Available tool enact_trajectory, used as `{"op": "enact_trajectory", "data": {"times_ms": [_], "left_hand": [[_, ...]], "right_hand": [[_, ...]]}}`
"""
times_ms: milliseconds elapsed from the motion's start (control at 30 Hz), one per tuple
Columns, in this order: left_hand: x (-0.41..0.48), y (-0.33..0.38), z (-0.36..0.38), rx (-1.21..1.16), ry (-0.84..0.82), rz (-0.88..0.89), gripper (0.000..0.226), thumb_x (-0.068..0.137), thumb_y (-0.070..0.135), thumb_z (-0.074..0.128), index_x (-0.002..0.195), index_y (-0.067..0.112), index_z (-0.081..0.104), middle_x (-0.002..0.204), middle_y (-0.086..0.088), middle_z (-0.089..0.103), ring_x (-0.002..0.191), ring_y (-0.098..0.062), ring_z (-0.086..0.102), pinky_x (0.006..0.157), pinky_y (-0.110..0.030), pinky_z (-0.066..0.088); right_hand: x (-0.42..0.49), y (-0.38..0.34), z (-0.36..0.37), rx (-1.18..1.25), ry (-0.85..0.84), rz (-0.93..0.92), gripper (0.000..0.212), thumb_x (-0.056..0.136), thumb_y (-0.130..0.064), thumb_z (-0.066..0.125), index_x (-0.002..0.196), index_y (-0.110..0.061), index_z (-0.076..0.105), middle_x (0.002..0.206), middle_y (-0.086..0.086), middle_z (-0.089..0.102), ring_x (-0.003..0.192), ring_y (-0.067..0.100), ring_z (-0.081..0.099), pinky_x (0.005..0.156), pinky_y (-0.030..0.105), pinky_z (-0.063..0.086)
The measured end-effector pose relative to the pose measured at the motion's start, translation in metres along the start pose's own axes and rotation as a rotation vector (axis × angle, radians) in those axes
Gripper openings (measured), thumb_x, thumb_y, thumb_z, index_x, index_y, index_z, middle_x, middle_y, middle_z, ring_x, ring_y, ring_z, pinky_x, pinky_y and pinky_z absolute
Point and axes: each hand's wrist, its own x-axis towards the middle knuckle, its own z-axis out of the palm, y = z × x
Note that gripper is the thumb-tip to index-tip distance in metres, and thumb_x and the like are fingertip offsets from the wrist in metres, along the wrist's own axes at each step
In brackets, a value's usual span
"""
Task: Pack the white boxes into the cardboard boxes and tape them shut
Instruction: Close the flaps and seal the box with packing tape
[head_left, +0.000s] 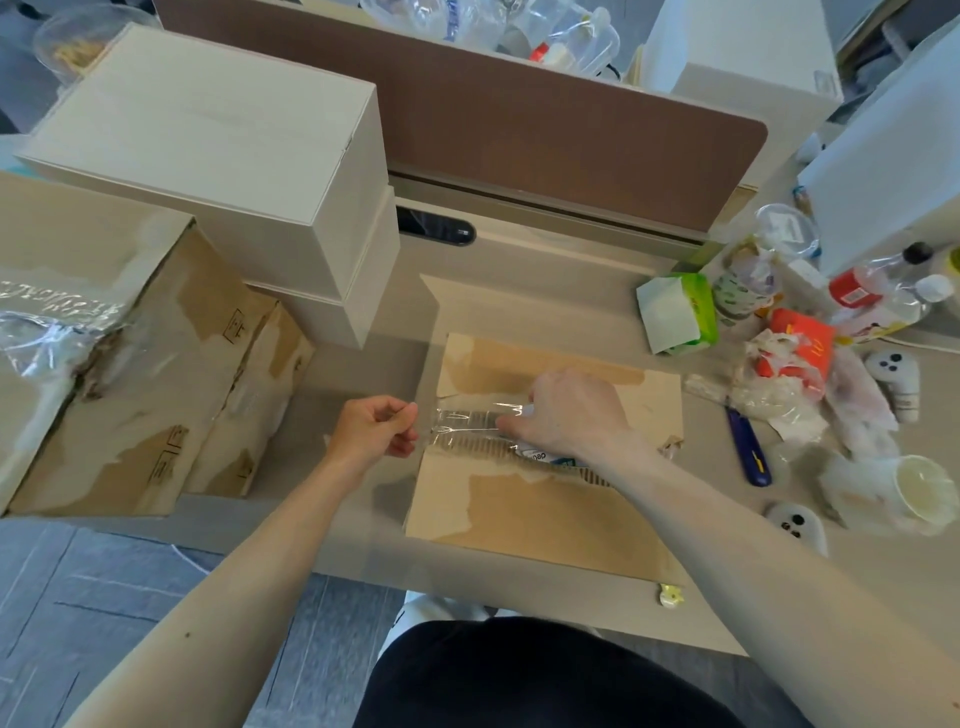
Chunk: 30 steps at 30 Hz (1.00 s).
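Note:
A cardboard box (545, 514) with its top flaps closed lies on the desk in front of me. A strip of clear tape (465, 422) stretches over the left part of the seam between the flaps. My left hand (374, 428) pinches the strip's free end just past the box's left edge. My right hand (566, 413) grips the tape roll (540, 456), mostly hidden under my fingers, on the seam. Two white boxes (208, 150) are stacked at the back left. Another cardboard box (130, 374), taped and worn, lies at the left.
Clutter fills the right side: a blue utility knife (748, 449), a paper cup (924, 491), a green-and-white tissue pack (675, 314), plastic bottles (878, 301) and wrappers. A brown partition (545, 124) runs along the desk's back. The desk's front edge (519, 597) is close to my body.

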Motion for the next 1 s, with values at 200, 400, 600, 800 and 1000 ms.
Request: {"op": "enact_trajectory", "data": {"times_ms": [200,400,600,800,1000], "left_hand": [[0.008,-0.009,0.017,0.030,-0.045,-0.047,0.013,0.094,0.015,0.065,0.084,0.007,0.066,0.064,-0.006,0.062,0.041,-0.013,0.054,0.045,-0.025,0.049],[0.006,-0.024,0.014,0.269,-0.027,-0.239,0.043,0.087,0.057,0.063,0.080,0.015,0.055,0.051,-0.004,0.057,0.040,-0.016,0.054,0.039,-0.022,0.044],[-0.001,-0.011,0.022,0.093,-0.086,-0.142,0.019,0.100,0.034,0.054,0.092,0.019,0.060,0.085,-0.003,0.060,0.052,-0.008,0.055,0.046,-0.021,0.044],[-0.008,0.026,0.046,0.070,-0.052,0.179,0.030,0.107,0.032,0.036,0.131,0.028,0.052,0.123,0.010,0.061,0.109,-0.004,0.057,0.090,-0.027,0.044],[-0.010,0.016,0.065,0.350,-0.031,0.173,0.049,0.105,0.047,0.021,0.151,0.030,0.027,0.134,0.010,0.052,0.121,-0.012,0.048,0.097,-0.029,0.035]], "right_hand": [[-0.001,-0.001,-0.002,0.030,-0.019,0.005,0.048,0.080,-0.065,0.056,0.072,-0.018,0.055,0.072,0.005,0.054,0.070,0.029,0.054,0.062,0.031,0.039],[-0.004,-0.002,-0.002,0.039,0.011,-0.017,0.043,0.081,-0.060,0.057,0.075,-0.018,0.056,0.089,0.012,0.070,0.076,0.030,0.058,0.063,0.031,0.039],[-0.005,-0.004,-0.003,0.043,0.025,-0.025,0.042,0.082,-0.058,0.058,0.079,-0.016,0.059,0.092,0.012,0.069,0.082,0.032,0.062,0.064,0.032,0.040],[-0.006,-0.004,-0.004,0.072,0.005,-0.023,0.045,0.084,-0.058,0.056,0.071,-0.015,0.052,0.083,0.010,0.066,0.072,0.030,0.054,0.063,0.031,0.040],[-0.007,0.009,-0.015,0.291,-0.145,-0.083,0.047,0.081,-0.055,0.060,0.058,-0.015,0.050,0.056,0.001,0.054,0.061,0.025,0.055,0.049,0.029,0.034]]}}
